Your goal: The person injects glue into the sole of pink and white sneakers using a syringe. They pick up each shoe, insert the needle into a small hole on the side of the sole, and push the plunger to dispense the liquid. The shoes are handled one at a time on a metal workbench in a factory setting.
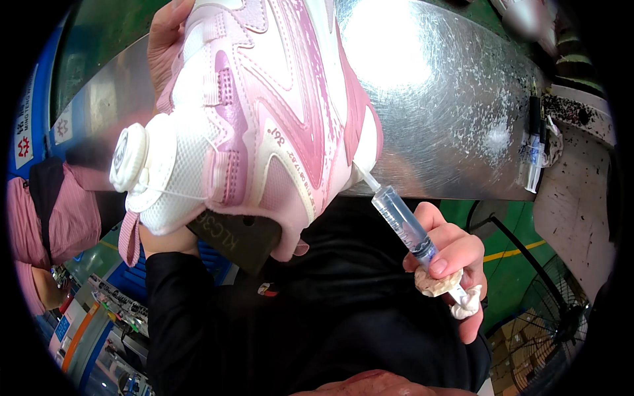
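Note:
A pink and white sneaker [284, 112] is held up tilted in front of me, with a round white dial and a dark shoe last [234, 241] in its opening. My left hand [165, 46] is closed on its far left side; my left wrist passes behind the shoe, and most of that hand is hidden. Between the fingers of my right hand [456, 254] is a clear plastic syringe [401, 216], partly filled with clear fluid. Its white nozzle meets the sole edge near the heel. Cream-coloured lumpy material is wrapped around the syringe's rear flange and plunger end.
Below the shoe lies a shiny metal worktable [436, 99] with white specks. More syringes [533, 148] lie at its right end, beside a stained grey surface [574, 191]. A black fan [561, 317] stands lower right, near cartons [522, 350]. Someone in pink [72, 218] is at left.

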The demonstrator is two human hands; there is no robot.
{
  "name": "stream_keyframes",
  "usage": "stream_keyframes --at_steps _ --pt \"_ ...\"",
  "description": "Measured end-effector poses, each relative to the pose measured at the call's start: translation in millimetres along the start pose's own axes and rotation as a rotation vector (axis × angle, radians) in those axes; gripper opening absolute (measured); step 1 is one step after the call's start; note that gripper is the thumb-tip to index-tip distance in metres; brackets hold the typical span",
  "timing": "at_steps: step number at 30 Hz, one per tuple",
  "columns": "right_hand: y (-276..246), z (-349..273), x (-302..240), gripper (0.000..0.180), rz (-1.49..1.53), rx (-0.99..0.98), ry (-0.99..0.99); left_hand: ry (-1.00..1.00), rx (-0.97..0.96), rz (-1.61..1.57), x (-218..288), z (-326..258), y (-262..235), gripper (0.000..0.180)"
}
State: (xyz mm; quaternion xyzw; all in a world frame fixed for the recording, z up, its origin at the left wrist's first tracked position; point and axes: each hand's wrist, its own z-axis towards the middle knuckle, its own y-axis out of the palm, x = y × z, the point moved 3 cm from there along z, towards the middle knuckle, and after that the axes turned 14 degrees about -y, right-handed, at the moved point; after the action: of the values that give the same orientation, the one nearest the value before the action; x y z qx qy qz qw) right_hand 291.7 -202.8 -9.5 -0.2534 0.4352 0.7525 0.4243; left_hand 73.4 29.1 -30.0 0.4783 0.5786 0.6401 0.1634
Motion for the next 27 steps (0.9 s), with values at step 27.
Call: stream_keyframes --at_steps 27 --pt "-4 7 36 0.085 -0.04 -0.073 -0.037 0.155 0.412 1.579 26 -138 22 0.074"
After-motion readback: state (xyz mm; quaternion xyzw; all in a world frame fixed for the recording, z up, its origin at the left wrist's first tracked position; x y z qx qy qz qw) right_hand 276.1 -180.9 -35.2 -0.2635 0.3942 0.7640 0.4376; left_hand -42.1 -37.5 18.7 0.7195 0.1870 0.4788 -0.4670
